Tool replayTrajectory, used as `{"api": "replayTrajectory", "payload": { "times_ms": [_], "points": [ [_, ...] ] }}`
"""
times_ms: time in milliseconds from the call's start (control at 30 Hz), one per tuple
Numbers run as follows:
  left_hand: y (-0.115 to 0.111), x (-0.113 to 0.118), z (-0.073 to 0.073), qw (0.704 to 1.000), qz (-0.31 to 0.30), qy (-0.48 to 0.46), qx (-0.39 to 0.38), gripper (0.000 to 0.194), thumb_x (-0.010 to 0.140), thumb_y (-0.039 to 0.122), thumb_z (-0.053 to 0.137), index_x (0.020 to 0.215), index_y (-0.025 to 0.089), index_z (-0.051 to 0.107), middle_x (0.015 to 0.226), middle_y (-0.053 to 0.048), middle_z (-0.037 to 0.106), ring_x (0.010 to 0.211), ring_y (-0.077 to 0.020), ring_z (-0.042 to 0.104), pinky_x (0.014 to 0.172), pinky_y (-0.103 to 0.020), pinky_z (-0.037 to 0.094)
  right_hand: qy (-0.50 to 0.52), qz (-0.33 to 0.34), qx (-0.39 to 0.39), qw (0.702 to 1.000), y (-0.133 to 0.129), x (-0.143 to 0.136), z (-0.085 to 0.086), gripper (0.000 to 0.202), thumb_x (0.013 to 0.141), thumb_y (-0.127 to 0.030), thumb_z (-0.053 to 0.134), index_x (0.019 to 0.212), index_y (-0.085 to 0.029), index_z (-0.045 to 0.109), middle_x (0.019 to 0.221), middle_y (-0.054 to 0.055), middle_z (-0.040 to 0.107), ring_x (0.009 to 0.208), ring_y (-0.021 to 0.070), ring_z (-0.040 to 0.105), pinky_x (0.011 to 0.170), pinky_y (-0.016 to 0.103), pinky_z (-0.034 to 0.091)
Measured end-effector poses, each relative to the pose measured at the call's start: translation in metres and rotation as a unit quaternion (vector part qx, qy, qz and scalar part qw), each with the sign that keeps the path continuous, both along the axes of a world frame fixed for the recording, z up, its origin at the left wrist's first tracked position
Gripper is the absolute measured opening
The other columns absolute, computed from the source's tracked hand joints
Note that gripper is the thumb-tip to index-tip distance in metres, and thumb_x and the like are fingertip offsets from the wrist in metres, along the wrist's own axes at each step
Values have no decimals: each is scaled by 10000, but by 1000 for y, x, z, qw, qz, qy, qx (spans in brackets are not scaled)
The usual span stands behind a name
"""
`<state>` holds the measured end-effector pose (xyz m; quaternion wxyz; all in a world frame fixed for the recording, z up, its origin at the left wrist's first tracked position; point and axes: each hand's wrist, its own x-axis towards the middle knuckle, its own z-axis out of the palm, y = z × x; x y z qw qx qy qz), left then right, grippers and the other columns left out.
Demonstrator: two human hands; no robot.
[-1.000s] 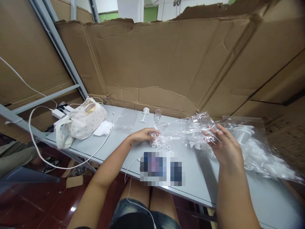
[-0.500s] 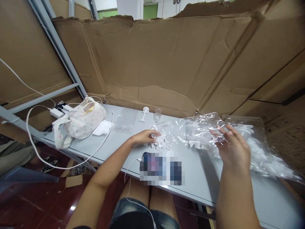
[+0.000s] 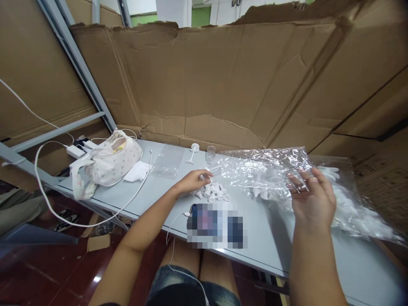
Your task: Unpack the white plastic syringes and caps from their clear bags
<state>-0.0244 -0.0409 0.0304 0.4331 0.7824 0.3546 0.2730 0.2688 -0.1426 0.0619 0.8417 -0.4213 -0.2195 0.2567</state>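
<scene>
My left hand [image 3: 195, 180] is over the left side of a pile of small white plastic pieces [image 3: 217, 193], its fingers bent and slightly apart. Nothing I can make out is held in it. On the right, my right hand [image 3: 314, 197] grips a crinkled clear plastic bag [image 3: 267, 159], thumb in front and fingers showing through the film. The bag stretches left towards the pile, and more white pieces show through its lower part. Behind the pile stand a clear ribbed cup [image 3: 211, 154] and a white stemmed piece with a round top [image 3: 194, 148].
A blurred-out phone [image 3: 204, 221] with a white cable lies at the table's front edge. A large clear bag of white parts [image 3: 357, 208] is at right. A patterned cloth bag [image 3: 111, 161] and a flat plastic sleeve [image 3: 167, 161] lie left. Cardboard [image 3: 204, 76] walls the back.
My left hand has lifted slightly off the pile, uncovering more white pieces. My right hand has shifted a little right, and the clear bag is drawn out flatter, its top edge higher.
</scene>
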Motion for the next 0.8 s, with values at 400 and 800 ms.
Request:
{"api": "replayTrajectory", "payload": {
  "times_ms": [400,800],
  "points": [
    [4,-10,18,914,2,-308,-265,565,830,640,484,1047,142,640,943,-103,649,686,-120,617,581,-224,470,6,199,-81,977,4,-13,-1,361,660,-253,731,1015,-265,666,877,-14,689,609,101,649,437,164,469],
    [-8,7,12,941,-13,-186,-282,466,747,540,664,975,138,604,863,-76,674,600,-113,641,495,-199,448,-123,453,-203,859,4,-68,-11,395,743,-396,718,1096,-244,624,942,56,731,620,159,689,471,222,435]
  ]
}}
